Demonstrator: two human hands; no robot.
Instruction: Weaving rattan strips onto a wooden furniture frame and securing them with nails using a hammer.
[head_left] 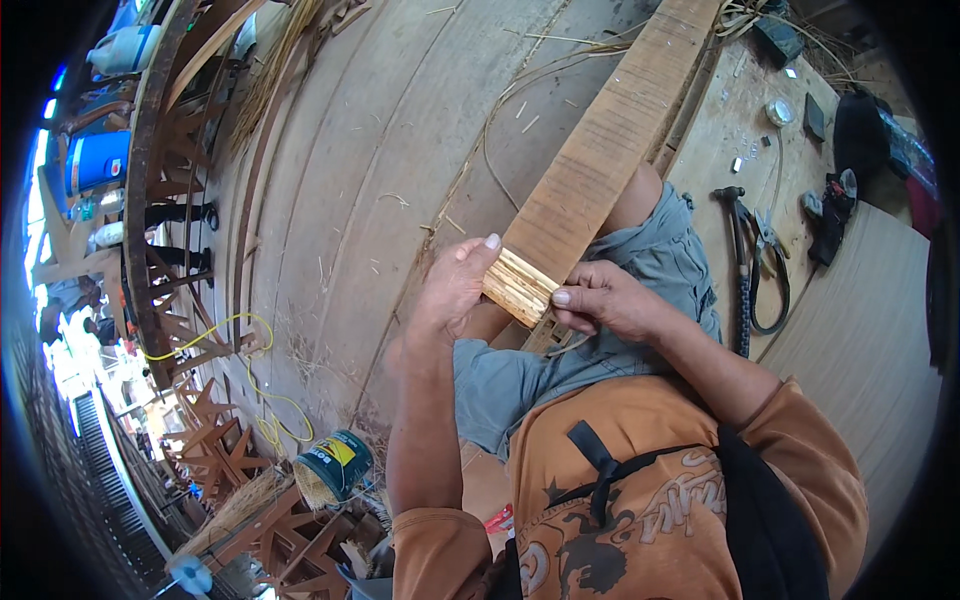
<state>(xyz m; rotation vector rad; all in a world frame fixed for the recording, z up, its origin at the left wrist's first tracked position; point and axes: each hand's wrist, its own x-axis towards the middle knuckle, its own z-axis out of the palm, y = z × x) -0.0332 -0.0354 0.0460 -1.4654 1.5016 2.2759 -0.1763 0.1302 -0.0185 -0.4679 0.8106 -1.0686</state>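
A long brown wooden board [606,135] reaches from my lap toward the far edge of the view. Pale cane strips [520,283] lie side by side across its near end. My left hand [457,287] grips the left edge of that end, thumb on top and the other fingers hidden beneath. At the opposite edge, my right hand [608,300] pinches the strips' ends between thumb and curled fingers. Just what sits under the right fingertips is hard to make out.
A hammer [738,270] and large scissors [768,260] lie to my right by a round tin [779,112]. Loose cane [490,130] trails over the plank floor [330,200]. A dark green bucket [335,465] and a yellow cord [262,385] are at left, near wooden frames [150,200].
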